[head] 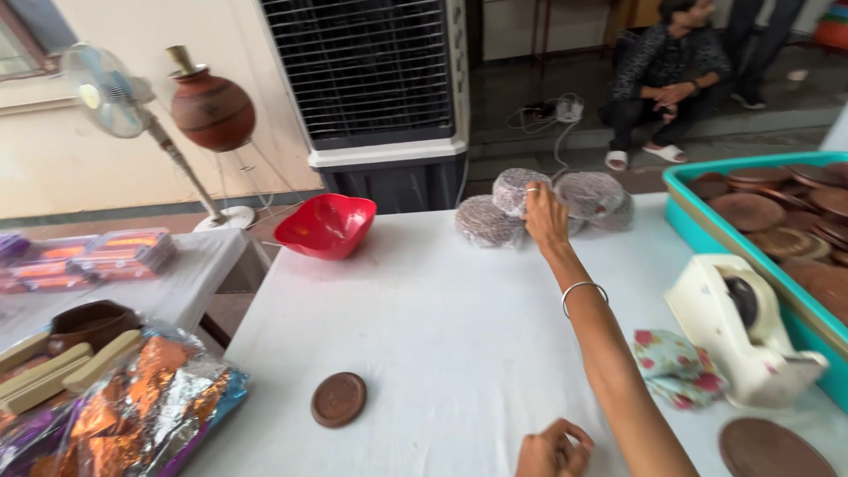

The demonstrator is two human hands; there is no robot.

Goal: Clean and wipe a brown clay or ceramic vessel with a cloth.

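The right hand is extended to the far side of the white-covered desk. Its grip is closed on one wrapped stack of brown discs, which stands on edge; a ring shows on one finger and a metal bangle sits on the forearm. Two more wrapped stacks lie just beside it: one to the left and one to the right, both resting on the desk and touching or nearly touching the held stack.

The left hand rests at the near edge of the desk. Its fingers are curled into a loose fist; whether anything is inside the grip cannot be determined, as the frame cuts the hand off.

A single bare brown disc lies flat on the desk, near and left of the left hand. A second, larger brown disc lies at the near right corner. A cream tape dispenser stands on the right side, with a floral cloth just beside it. Behind the dispenser, a teal tray holds many brown discs.

A red bowl sits at the far left edge of the desk. A second desk on the left carries foil-wrapped packs. On the floor beyond stand an air cooler and a pedestal fan. A person sits on a step in the far background.
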